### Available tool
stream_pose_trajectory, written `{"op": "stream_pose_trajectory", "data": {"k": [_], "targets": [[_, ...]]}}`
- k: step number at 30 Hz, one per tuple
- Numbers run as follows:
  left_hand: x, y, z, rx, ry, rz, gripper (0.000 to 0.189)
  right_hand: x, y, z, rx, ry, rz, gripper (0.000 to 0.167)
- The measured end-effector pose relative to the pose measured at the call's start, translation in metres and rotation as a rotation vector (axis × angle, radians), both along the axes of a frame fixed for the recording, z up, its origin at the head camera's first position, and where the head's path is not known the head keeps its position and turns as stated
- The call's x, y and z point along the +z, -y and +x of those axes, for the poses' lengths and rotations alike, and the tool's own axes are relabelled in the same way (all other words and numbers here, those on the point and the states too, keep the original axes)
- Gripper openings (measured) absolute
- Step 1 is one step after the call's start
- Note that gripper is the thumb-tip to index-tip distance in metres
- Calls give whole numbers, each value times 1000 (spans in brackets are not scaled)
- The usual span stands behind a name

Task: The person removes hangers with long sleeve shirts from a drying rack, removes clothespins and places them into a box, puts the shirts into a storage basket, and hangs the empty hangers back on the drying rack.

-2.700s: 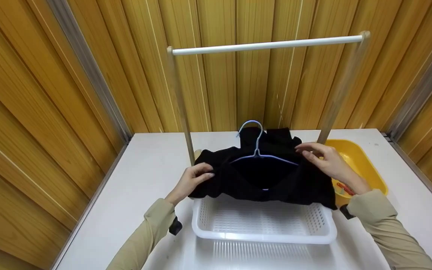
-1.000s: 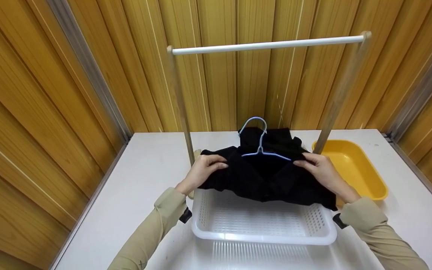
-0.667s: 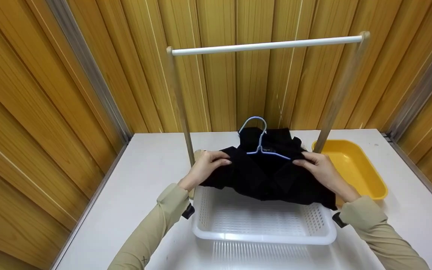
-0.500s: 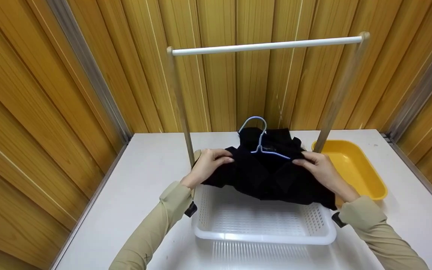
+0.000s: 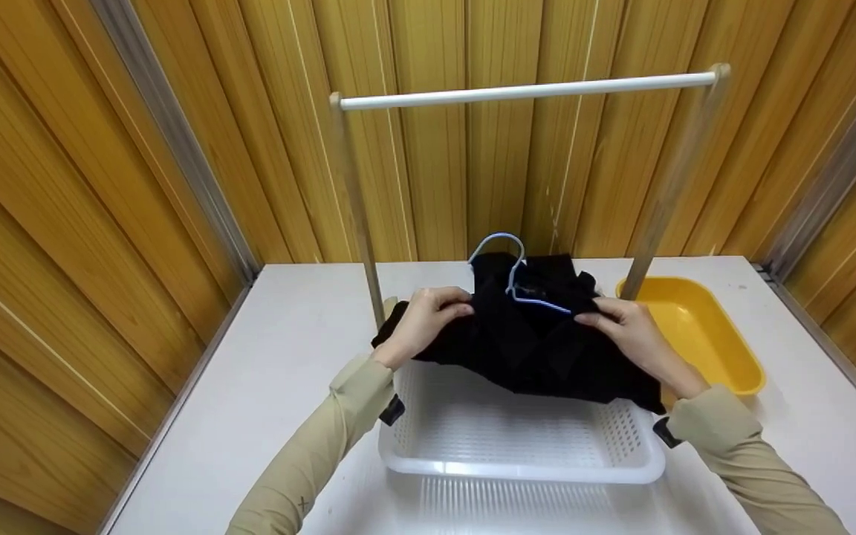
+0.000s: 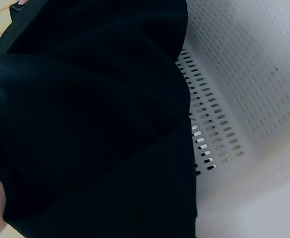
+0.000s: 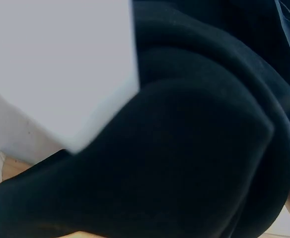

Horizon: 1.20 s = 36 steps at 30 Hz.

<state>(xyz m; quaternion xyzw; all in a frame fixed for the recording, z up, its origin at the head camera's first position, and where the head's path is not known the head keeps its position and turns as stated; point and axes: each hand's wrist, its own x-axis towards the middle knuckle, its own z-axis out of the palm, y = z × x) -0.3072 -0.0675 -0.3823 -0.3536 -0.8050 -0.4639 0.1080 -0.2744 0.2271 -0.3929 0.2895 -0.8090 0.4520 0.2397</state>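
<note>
Black, soft, matte garment (image 5: 547, 364): stretched between the fingers, upper edges pinched by left hand (image 5: 428, 316) and right hand (image 5: 632, 331), presumably so the neckline is held spread. Blue, wire-thin hanger (image 5: 543, 304): positioned between the fingertips, hook upright, bar partly covered. White perforated basket (image 5: 517, 469): placed below the fingers. Yellow, round-cornered tray (image 5: 703, 334): set beyond the right fingers.
</note>
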Motion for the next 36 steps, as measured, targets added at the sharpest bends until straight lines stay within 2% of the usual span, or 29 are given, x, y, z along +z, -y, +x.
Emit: {"op": "stream_pose_trajectory", "data": {"k": [2,5,13,18,22,28,36], "targets": [[-7,0,-8,-2,-22,3,12,1,1,0,2,-10,1,10],[-6,0,-7,14,-48,0,11,3,1,0,8,-15,4,11],[-6,2,-4,118,-123,-25,4,4,-1,1,6,-76,56,14],[-5,8,-4,151,-91,6,3,3,-10,2,-32,-103,69,15],[-5,13,-4,149,-60,35,4,3,-17,3,-41,-90,64,14],[-4,18,-4,156,-57,48,7,0,-26,2,-37,-69,25,13],[-4,22,-3,155,-39,50,7,-5,-32,0,-7,30,-5,10]]}}
